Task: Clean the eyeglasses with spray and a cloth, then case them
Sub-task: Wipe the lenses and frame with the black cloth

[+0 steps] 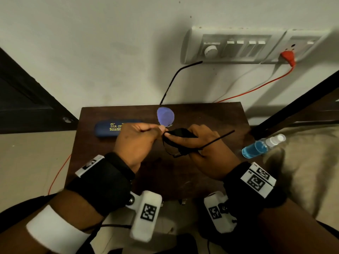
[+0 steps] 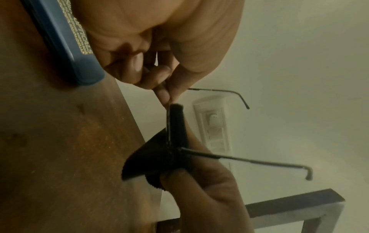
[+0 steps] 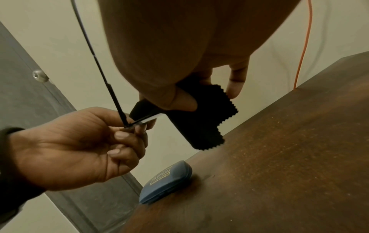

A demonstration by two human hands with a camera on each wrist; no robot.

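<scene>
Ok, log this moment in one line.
phase: wiping | left hand: pinches eyeglasses | right hand: rubs lens with cloth | case: closed | spray bottle: lying down

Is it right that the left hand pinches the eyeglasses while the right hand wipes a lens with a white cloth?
Not quite: the cloth is black, as the right wrist view shows. The rest holds: the left hand pinches the eyeglasses and the right hand wipes a lens.

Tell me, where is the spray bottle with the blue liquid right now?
In the head view, the clear plastic spray bottle of blue liquid lies on its side at the dark wooden table's right edge, beyond the right hand, untouched.
</scene>
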